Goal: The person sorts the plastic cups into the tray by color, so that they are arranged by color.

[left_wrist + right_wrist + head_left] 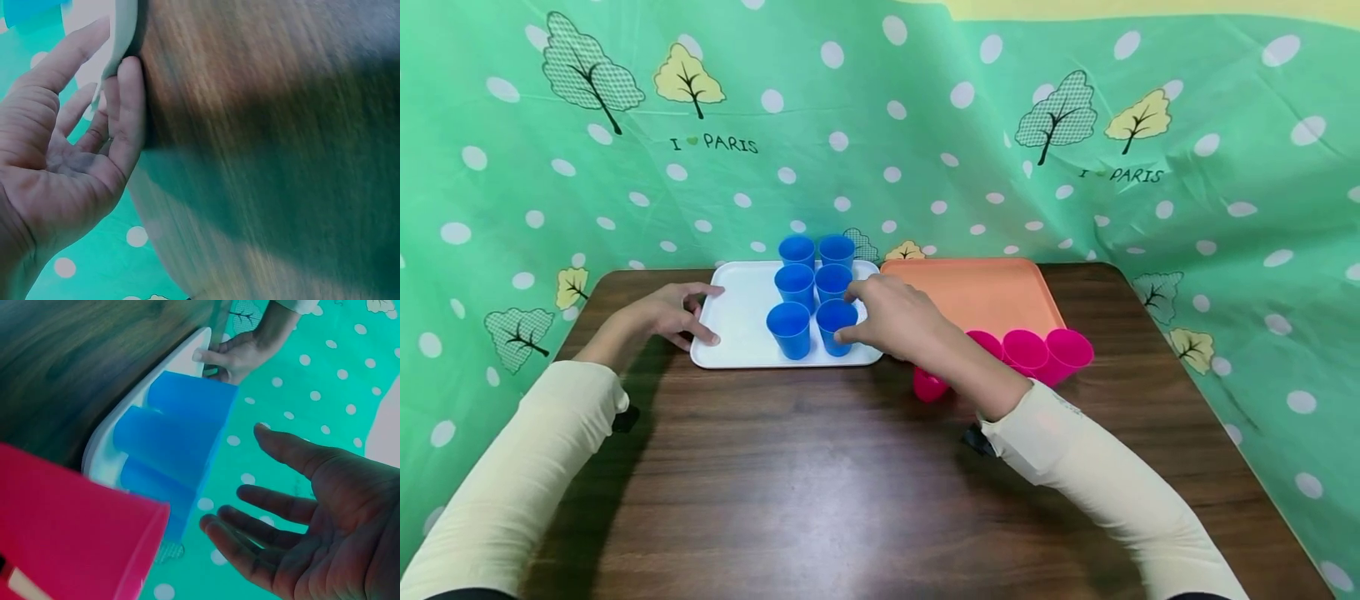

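Several blue cups stand upright in two columns on the right half of a white tray (737,312). My left hand (666,315) grips the tray's left edge; in the left wrist view the thumb lies over the rim and fingers sit under it. My right hand (895,315) is at the front right blue cup (826,340), thumb and fingers spread beside it and overlapping its right side in the head view. In the right wrist view the right hand's fingers (275,537) are apart, with nothing between them.
An orange tray (981,292) lies right of the white one. Several pink cups (1067,354) stand at its front edge, partly hidden by my right forearm. All rest on a dark wooden table (775,475). A green dotted cloth (880,108) hangs behind.
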Tool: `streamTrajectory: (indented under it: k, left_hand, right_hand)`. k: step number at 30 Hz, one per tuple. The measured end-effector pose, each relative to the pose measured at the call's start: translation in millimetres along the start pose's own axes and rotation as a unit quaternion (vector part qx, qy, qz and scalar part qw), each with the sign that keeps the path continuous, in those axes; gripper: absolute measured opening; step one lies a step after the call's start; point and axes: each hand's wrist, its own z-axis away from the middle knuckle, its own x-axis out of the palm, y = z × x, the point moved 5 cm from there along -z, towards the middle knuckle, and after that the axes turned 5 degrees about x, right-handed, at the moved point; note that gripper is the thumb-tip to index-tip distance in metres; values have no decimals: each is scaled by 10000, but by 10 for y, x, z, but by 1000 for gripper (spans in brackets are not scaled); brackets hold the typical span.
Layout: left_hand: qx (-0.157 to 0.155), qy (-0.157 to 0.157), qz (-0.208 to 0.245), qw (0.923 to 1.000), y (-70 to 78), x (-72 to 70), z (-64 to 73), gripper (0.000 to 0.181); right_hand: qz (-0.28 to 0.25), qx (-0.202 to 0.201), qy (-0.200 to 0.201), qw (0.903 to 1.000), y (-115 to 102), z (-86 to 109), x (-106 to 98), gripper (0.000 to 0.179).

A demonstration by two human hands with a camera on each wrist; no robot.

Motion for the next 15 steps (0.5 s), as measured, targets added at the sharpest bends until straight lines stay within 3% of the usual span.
streamTrajectory:
  k: [15]
  left_hand:
    - [497,-232,-423,9976,33,4,23,104]
  right_hand:
    - [-381,131,463,9981,553,160,-216,54]
